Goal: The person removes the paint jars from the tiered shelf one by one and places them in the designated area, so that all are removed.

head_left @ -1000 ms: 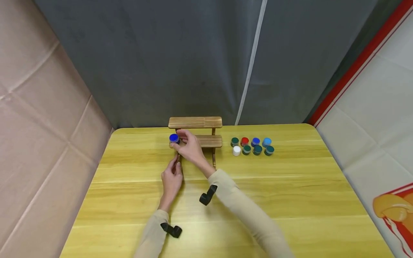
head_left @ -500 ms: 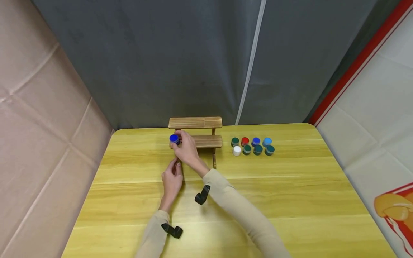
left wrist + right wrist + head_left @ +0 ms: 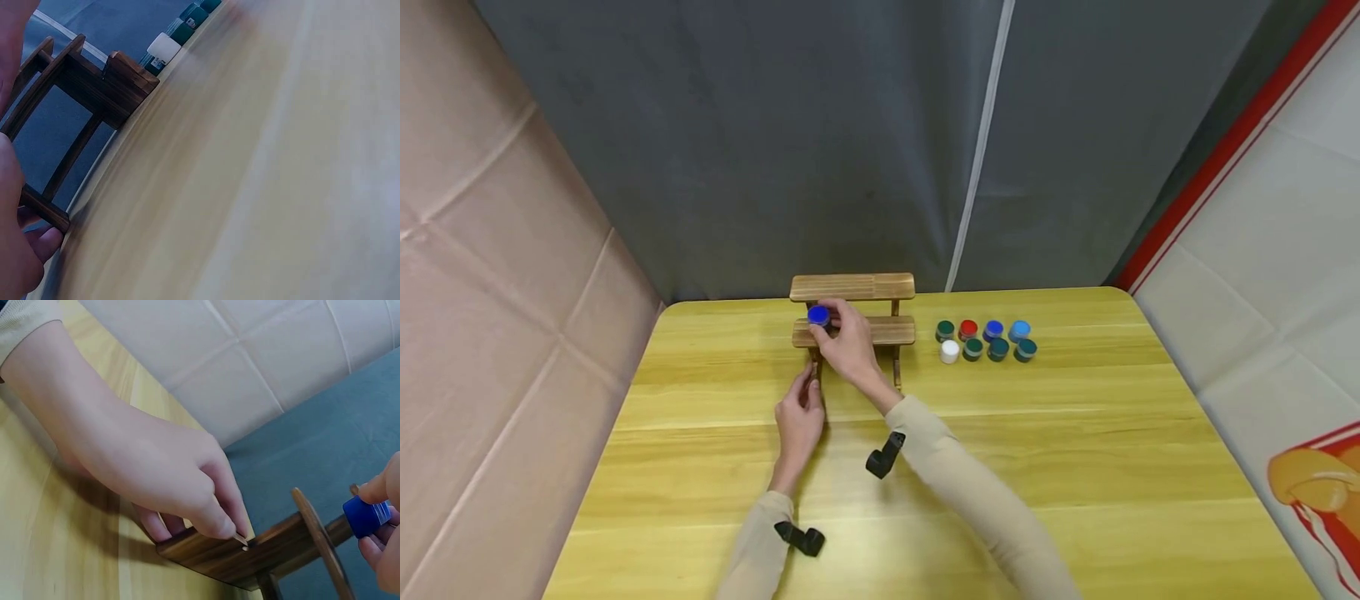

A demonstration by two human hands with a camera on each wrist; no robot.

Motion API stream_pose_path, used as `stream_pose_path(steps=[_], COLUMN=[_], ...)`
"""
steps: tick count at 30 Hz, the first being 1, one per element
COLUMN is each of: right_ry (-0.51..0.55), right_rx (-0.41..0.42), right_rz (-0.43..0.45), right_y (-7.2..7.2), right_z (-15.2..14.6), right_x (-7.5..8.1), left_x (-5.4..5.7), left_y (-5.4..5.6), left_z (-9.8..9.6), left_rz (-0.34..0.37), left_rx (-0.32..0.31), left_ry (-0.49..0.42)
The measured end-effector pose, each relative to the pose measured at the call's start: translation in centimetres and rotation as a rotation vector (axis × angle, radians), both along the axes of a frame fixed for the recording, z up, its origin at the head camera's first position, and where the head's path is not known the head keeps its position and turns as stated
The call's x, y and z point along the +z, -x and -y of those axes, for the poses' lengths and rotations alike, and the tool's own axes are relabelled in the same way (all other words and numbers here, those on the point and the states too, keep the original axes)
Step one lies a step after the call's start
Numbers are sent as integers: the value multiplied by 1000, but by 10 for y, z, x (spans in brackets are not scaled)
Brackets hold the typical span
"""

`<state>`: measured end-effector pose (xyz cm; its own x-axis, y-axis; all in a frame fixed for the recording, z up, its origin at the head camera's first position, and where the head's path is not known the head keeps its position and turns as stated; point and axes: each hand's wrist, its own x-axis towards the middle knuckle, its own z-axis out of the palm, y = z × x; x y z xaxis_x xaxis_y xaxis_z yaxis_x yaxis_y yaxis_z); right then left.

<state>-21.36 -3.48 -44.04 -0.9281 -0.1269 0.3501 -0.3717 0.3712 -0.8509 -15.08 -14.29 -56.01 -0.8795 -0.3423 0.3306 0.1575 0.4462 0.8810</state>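
A small two-tier wooden shelf stand, with its upper board [image 3: 852, 287] and lower board [image 3: 891, 331], stands near the table's back edge. My right hand [image 3: 852, 346] pinches a small paint jar with a blue lid [image 3: 817, 316] between thumb and fingers, over the left part of the lower board. The blue lid [image 3: 364, 516] also shows beside the stand's upper part in the right wrist view. Low at the stand's left side, my left hand [image 3: 799, 414] grips the dark wooden side frame [image 3: 47, 209]. In the right wrist view its thumb and fingers lie around that wood.
Right of the stand, several paint jars form two rows on the wooden table [image 3: 1075, 433]: a white-lidded jar [image 3: 950, 352], a red-lidded jar [image 3: 967, 330], a light blue-lidded jar [image 3: 1019, 331], and others. A grey curtain [image 3: 737, 167] hangs behind the table.
My right hand has shifted the blue-lidded paint jar a little right and back, from the lower board's left end. My left hand stays on the stand.
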Motion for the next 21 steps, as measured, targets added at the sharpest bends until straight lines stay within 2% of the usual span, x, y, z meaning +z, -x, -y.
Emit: stream_pose_path(steps=[10,21], right_ry=[67,121], right_rx=[5,-2], right_rz=[-47,-60], right_y=[-6,-12], right_z=[-33,-72], right_x=[8,13], left_x=[-2,0], left_y=[0,0], left_z=[-1,-1], left_rz=[-10,28], left_rx=[-2,-18], left_ry=[-10,-43])
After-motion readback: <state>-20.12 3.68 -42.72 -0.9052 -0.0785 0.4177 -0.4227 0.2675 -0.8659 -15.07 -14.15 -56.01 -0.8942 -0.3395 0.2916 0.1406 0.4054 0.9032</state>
